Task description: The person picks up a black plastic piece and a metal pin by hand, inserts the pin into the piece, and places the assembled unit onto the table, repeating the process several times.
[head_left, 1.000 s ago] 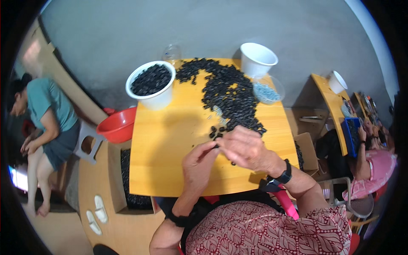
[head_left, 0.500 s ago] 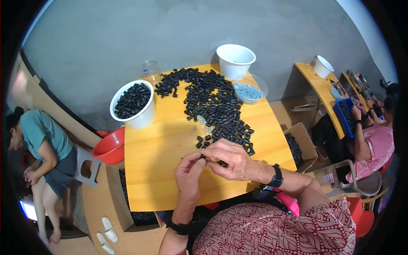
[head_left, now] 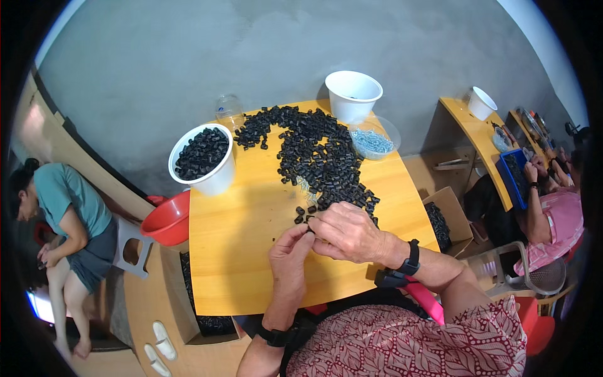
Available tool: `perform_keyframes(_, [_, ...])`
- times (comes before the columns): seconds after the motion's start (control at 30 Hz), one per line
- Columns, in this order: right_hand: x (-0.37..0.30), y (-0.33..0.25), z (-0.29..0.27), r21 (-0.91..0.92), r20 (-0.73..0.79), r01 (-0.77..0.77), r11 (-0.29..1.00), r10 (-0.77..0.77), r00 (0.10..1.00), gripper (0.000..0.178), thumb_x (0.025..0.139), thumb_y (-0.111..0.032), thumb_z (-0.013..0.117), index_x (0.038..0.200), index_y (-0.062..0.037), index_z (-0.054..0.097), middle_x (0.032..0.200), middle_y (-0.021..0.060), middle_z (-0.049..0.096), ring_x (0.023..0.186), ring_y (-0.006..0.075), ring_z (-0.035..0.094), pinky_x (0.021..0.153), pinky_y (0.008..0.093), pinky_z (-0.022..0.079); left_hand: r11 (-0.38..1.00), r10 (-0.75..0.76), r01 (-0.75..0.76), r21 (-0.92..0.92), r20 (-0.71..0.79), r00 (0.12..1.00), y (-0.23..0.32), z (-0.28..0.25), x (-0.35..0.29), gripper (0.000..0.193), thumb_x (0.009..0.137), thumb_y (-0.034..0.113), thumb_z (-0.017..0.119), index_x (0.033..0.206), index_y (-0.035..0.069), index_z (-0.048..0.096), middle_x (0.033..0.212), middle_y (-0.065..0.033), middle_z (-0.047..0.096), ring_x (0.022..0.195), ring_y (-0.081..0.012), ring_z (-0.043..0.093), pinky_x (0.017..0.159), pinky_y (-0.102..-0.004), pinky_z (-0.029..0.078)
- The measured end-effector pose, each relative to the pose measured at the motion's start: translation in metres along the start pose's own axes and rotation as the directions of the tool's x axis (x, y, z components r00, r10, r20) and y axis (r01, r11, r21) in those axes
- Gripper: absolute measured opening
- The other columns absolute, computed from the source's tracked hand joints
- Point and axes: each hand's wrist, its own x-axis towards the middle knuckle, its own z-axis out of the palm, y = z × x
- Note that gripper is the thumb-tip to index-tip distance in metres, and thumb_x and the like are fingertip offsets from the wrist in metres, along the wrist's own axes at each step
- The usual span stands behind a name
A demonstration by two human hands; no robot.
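Note:
My left hand (head_left: 290, 256) and my right hand (head_left: 347, 232) meet over the wooden table (head_left: 239, 251), fingertips pinched together on a small black piece that is mostly hidden by my fingers. They sit at the near edge of a large heap of small black cylindrical parts (head_left: 314, 157). A few loose black parts (head_left: 300, 215) lie just beyond my fingers. A white bucket (head_left: 202, 158) full of the same black parts stands at the far left of the table.
An empty-looking white bucket (head_left: 353, 94) and a clear bowl of small bluish metal bits (head_left: 374, 139) stand at the far right. A red basin (head_left: 164, 218) sits left of the table. One person sits at left, another works at a right-hand table (head_left: 478, 146).
The view has shifted so the table sits more centred. My hands have stayed pinched together at the heap's near edge.

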Motion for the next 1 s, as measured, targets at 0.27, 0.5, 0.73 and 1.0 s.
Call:
perform_keyframes(0.27, [-0.001,0.005,0.002,-0.028,-0.065,-0.013,1.0,0.011,0.998,0.025,0.07,-0.011,0.074,0.09,-0.0031,0.06,0.08,0.0061,0.055,0.073,0.0227,0.056,0.064,0.0333,0.045,0.978,-0.088,0.081,0.193,0.027,0.996,0.019,0.006,-0.004,0.022,0.094,0.004,0.064,0.115,-0.002,0.068,0.105,-0.0039,0.069,0.094,-0.0099,0.062,0.088,-0.0248,0.049])
perform_keyframes(0.5, [-0.011,0.0,0.001,-0.041,-0.04,-0.008,0.999,0.007,0.999,0.025,0.071,-0.012,0.075,0.089,-0.0033,0.059,0.078,0.0063,0.053,0.072,0.0234,0.055,0.064,0.034,0.045,0.978,-0.091,0.073,0.198,0.086,0.992,0.008,-0.003,-0.005,0.021,0.094,0.007,0.067,0.111,-0.005,0.07,0.099,-0.0023,0.07,0.088,-0.0077,0.061,0.08,-0.022,0.048])
perform_keyframes(0.73, [-0.016,0.006,0.008,0.048,0.037,-0.001,0.999,-0.001,0.999,0.026,0.069,-0.015,0.077,0.081,-0.0052,0.055,0.074,0.0062,0.049,0.071,0.0236,0.056,0.063,0.0344,0.045,0.968,-0.147,0.136,0.212,0.036,0.989,0.004,-0.003,-0.003,0.018,0.094,0.006,0.066,0.108,-0.004,0.071,0.096,-0.0021,0.07,0.087,-0.0076,0.061,0.079,-0.0219,0.048])
perform_keyframes(1.0, [-0.021,0.004,0.011,0.058,0.008,-0.011,0.998,0.01,1.0,0.026,0.067,-0.014,0.077,0.079,-0.0056,0.055,0.071,0.0055,0.05,0.067,0.0236,0.056,0.059,0.0348,0.046,0.965,-0.181,0.173,0.197,0.022,0.983,-0.002,-0.007,-0.005,0.018,0.094,0.007,0.066,0.108,-0.004,0.071,0.096,-0.0015,0.069,0.086,-0.0073,0.061,0.079,-0.0218,0.048])
